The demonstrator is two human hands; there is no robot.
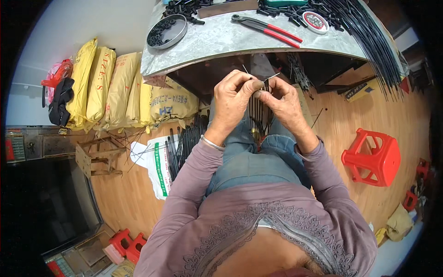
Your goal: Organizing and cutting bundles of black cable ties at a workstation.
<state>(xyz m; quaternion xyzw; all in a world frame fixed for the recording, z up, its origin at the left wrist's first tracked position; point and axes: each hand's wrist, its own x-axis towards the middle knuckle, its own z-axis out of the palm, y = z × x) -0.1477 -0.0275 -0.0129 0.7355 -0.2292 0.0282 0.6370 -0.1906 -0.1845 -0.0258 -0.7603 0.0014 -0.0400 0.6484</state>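
My left hand (pixel 233 99) and my right hand (pixel 286 104) meet above my lap, their thumbs and fingertips pinched together. Between them is a small dark rod end, mostly hidden by the fingers. Two thin metal prongs (pixel 273 75) stick out above the fingertips, one leaning left and one leaning right. Below the hands, several thin black rods (pixel 259 115) stand between my knees. Both hands are closed, just in front of the table edge.
On the grey table (pixel 207 46) lie red-handled pliers (pixel 272 32), a round tray (pixel 167 31) of black rings, a small dish (pixel 315 21) of metal pieces and a bundle of black rods (pixel 369 41). Yellow sacks (pixel 101 87) stand left; a red stool (pixel 374 157) is right.
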